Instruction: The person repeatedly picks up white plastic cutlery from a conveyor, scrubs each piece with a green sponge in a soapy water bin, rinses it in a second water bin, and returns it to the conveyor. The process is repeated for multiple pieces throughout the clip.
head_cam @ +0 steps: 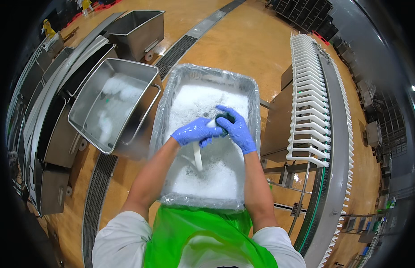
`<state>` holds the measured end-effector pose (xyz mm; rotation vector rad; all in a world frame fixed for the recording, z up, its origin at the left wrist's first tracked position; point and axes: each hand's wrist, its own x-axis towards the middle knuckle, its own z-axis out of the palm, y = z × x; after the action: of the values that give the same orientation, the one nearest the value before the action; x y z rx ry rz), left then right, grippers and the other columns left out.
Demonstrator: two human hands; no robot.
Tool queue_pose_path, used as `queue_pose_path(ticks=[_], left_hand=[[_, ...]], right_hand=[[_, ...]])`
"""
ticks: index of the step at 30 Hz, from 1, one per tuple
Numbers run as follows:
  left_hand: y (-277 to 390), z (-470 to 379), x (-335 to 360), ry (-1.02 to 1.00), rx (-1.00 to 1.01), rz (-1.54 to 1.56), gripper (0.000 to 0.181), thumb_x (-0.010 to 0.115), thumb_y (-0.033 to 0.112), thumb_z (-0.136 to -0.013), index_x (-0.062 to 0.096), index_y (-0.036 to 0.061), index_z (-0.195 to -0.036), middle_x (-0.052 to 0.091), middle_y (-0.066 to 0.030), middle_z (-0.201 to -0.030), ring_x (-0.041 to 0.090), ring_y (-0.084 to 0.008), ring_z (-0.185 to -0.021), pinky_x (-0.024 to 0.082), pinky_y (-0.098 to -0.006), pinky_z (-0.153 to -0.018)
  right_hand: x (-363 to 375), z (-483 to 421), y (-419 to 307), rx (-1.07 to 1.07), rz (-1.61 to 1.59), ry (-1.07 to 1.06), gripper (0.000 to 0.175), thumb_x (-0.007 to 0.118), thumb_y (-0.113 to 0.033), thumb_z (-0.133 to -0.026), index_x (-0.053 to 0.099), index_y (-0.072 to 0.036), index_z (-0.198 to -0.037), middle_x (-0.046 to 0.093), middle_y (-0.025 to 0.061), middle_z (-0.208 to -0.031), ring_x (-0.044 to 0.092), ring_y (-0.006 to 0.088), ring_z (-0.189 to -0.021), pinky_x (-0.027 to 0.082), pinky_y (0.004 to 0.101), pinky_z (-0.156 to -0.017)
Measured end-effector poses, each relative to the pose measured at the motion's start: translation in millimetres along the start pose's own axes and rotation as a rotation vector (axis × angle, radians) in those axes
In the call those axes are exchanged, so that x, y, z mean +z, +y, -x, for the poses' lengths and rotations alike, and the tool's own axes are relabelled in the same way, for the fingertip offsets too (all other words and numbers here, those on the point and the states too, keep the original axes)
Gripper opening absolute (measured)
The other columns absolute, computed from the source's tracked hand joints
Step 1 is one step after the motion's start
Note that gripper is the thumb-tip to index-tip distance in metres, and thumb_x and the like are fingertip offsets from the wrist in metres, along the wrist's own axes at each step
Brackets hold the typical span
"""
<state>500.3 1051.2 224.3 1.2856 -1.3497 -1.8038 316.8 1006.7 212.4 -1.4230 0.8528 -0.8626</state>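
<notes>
Both of my hands wear wet blue gloves above a plastic-lined tub (253, 100) of foamy water (207, 97). My left hand (195, 131) grips a white plastic bar-like piece (197, 155), whose lower end slants down to the suds. Another white end of it shows between my two hands. My right hand (237, 127) holds a dark green scouring pad (229, 118) against that upper end, fingers curled around it. The pad is partly hidden by my fingers. Where the piece meets the water, a pale shape below the surface is too blurred to tell.
To the left stands a stainless-steel tub cart (140, 122) with water and foam. Behind it are more steel carts (137, 33). On the right, a curved conveyor (335, 134) carries a row of white plastic bars (308, 110). A floor drain grate (100, 187) crosses the tan floor.
</notes>
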Motion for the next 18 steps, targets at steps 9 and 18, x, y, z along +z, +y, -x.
queue_pose_path(ticks=[9, 18], left_hand=[[-1.9, 2.7, 3.2, 0.043, 0.035, -0.258, 0.033, 0.074, 0.034, -0.079, 0.065, 0.0053, -0.094, 0.061, -0.0033, -0.07, 0.055, -0.0078, -0.052, 0.047, -0.0257, -0.048], [-5.0, 13.2, 4.6, -0.078, 0.054, 0.058, 0.018, 0.061, 0.027, -0.078, 0.064, 0.0124, -0.089, 0.045, 0.0059, -0.062, 0.039, -0.0054, -0.048, 0.032, -0.0223, -0.045]], right_hand=[[9.3, 3.6, 0.3, -0.023, 0.27, 0.086, 0.019, 0.063, -0.018, -0.089, 0.066, -0.001, -0.098, 0.064, 0.0042, -0.08, 0.058, 0.0113, -0.076, 0.049, 0.0278, -0.068], [16.8, 7.1, -15.3, 0.035, 0.064, 0.049, 0.016, 0.064, -0.015, -0.089, 0.067, 0.0, -0.096, 0.064, 0.0022, -0.08, 0.058, 0.0097, -0.072, 0.048, 0.0258, -0.064]])
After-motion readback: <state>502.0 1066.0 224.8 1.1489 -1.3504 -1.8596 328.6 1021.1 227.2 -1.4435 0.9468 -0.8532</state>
